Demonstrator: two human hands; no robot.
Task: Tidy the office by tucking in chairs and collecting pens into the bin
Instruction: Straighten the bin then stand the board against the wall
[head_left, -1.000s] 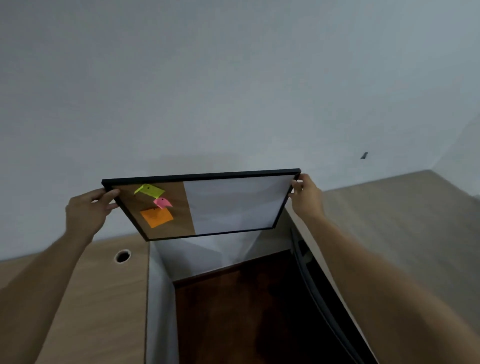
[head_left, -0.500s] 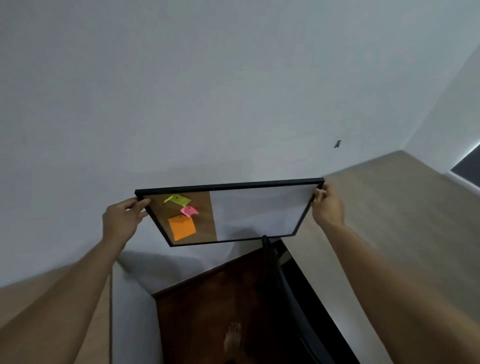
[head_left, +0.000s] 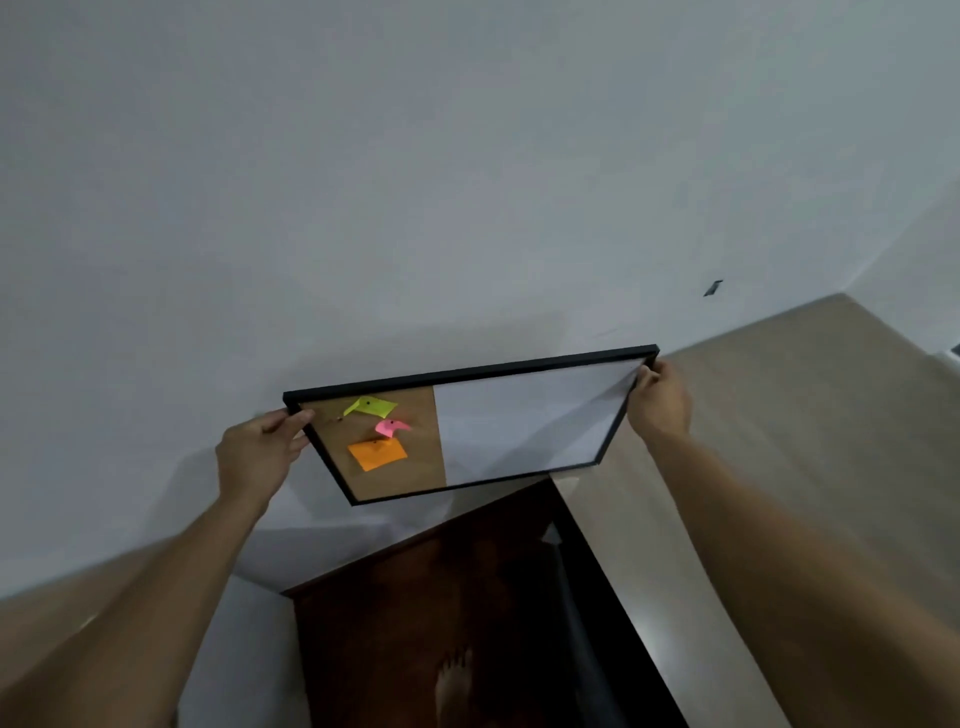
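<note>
Hands hold a board (head_left: 519, 421) by its two ends against a pale, matte wall (head_left: 415, 182). No brand, label or readable writing shows anywhere on it. The board is a flat rectangle in a thin black frame, tilted so its top edge is toward the wall and its face turned downward toward the camera. Its left part is brown cork with a grainy look; its right, larger part is smooth white and blank. On the cork sit three paper notes, each pinned: a yellow-green note (head_left: 371, 406) near the board's top edge with curled corners, a small pink note (head_left: 390, 427) just below it, bent over on itself, and an orange note (head_left: 377, 453) below that, a flat rectangle. The left hand (head_left: 257, 457) is clenched on the board's left corner, thumb on the front of the frame and the other fingers behind it. The right hand (head_left: 661, 402) is clenched on the board's top right corner, fingers wrapped over the frame edge. Below the board lies a dark reddish-brown floor (head_left: 415, 597), glossy, with a bare foot (head_left: 453, 680) blurred on it. Right of the board runs a light wood-grain surface (head_left: 779, 415) with a black edge; another strip of the same tan wood shows at lower left of the board. No pens, bin or chairs are in view. A small dark mark (head_left: 712, 287) sits on the wall above the board's right corner.
</note>
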